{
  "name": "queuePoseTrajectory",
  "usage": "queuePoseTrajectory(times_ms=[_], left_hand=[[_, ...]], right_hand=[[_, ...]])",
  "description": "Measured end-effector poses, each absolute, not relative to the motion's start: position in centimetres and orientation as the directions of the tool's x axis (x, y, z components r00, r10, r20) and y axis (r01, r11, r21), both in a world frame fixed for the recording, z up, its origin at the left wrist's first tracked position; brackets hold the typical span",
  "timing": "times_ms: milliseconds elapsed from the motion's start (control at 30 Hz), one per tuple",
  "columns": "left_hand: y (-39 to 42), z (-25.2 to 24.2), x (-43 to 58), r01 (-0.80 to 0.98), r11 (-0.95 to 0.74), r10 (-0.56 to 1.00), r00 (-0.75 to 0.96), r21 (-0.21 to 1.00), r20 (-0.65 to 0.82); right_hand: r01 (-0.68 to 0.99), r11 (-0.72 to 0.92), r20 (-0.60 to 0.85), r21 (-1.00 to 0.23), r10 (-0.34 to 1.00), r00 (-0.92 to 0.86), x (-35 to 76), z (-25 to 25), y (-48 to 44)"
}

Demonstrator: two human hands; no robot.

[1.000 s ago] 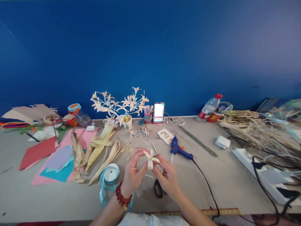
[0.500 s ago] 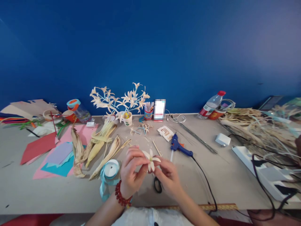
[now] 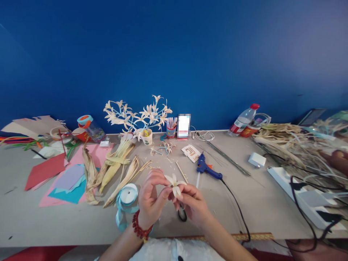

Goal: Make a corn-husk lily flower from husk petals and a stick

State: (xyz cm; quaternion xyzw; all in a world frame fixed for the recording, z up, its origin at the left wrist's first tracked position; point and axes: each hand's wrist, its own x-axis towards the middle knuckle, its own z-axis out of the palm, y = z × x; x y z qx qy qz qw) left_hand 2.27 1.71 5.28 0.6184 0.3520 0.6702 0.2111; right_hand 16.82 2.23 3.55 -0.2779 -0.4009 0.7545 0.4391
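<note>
Between my two hands is a cream-coloured corn husk flower [image 3: 175, 184] with several narrow petals spread open. The fingers of my left hand [image 3: 153, 194] pinch it from the left, a red bead bracelet [image 3: 140, 227] on that wrist. From the right, the thumb and fingers of my right hand [image 3: 194, 203] close on its lower petals. Black-handled scissors [image 3: 182, 214] lie partly hidden beneath my hands. To the left of my left hand rests a roll of light blue ribbon [image 3: 128, 195]. A blue glue gun [image 3: 208, 169] lies beyond my right hand.
Finished husk flowers stand in a paper cup [image 3: 147, 137] by the wall. Corn husks [image 3: 111, 174] and coloured paper [image 3: 67, 194] lie left. Wires [image 3: 228, 159], a power strip [image 3: 299, 195], cables and a bottle [image 3: 243, 120] are right. Another person's hand [image 3: 338, 159] is at far right.
My fingers have shifted slightly around the flower, and it has tilted a little. At the far right, another person's hand has come further into view.
</note>
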Motion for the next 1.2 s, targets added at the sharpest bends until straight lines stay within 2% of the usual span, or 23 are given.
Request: queuePoseTrajectory(times_ms=[133,233,300,367,533,733,900,1033,1133,1200], left_hand=[[1.0,4.4,2.8,0.038,-0.533,0.837,-0.123,0.846,0.533],[0.7,3.7,3.0,-0.188,-0.288,0.958,-0.045,0.939,0.285],[0.8,3.5,3.0,-0.355,-0.109,0.99,0.042,0.929,0.132],[1.0,3.6,3.0,-0.463,-0.001,0.995,0.091,0.886,0.049],[1.4,3.8,3.1,-0.547,0.103,0.995,0.057,0.831,-0.086],[1.3,3.3,3.5,-0.591,0.154,0.988,0.103,0.792,-0.115],[1.5,3.4,3.6,-0.617,0.188,0.982,0.123,0.764,-0.143],[1.5,3.3,3.7,-0.633,0.189,0.981,0.152,0.751,-0.118],[1.5,3.1,3.7,-0.642,0.174,0.985,0.129,0.747,-0.118],[1.6,2.9,3.7,-0.637,0.179,0.984,0.122,0.75,-0.131]], right_hand=[[-0.482,-0.28,-0.033,-0.83,0.888,-0.459,16.7,3.4,2.4],[-0.509,-0.261,0.015,-0.82,0.879,-0.476,16.8,3.1,2.5],[-0.491,-0.256,0.014,-0.832,0.877,-0.481,16.9,3.1,2.6],[-0.466,-0.247,0.008,-0.849,0.878,-0.479,17.1,3.1,2.5],[-0.374,-0.208,0.0,-0.904,0.874,-0.486,17.1,2.7,2.3],[-0.354,-0.191,-0.022,-0.916,0.903,-0.43,16.9,1.9,2.2],[-0.33,-0.184,-0.016,-0.926,0.891,-0.453,16.6,1.9,2.0],[-0.31,-0.155,-0.015,-0.938,0.911,-0.412,16.4,1.8,1.9],[-0.245,-0.13,-0.026,-0.961,0.922,-0.385,16.5,1.6,2.0],[-0.156,-0.043,0.015,-0.987,0.935,-0.354,16.6,1.6,2.0]])
